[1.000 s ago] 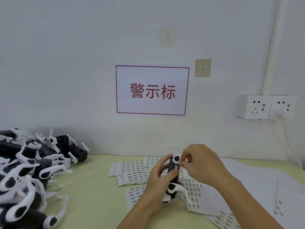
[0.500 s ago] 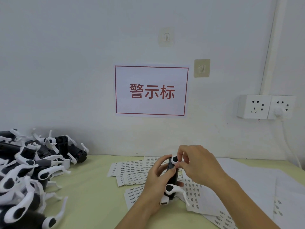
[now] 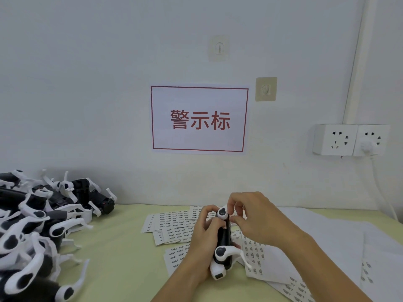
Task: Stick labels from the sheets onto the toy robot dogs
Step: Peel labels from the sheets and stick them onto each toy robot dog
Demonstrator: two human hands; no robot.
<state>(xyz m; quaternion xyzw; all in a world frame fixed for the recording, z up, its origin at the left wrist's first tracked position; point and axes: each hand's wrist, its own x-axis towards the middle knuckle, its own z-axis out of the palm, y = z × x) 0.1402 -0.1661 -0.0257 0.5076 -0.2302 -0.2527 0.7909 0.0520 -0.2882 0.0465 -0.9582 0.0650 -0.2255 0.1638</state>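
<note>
Left hand grips the small black-and-white plastic toy robot dog, held upright just above the pale green table & white label sheets. Right hand pinches at its top end, fingers curled; label too small to see. Risk: crooked or creased label if the dog twists in the grip, or it sticks to a fingertip.

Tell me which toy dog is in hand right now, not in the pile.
The black-and-white toy dog at centre, gripped upright by the left hand, right hand pinching at its top. The other dogs lie heaped untouched at the table's left.
</note>
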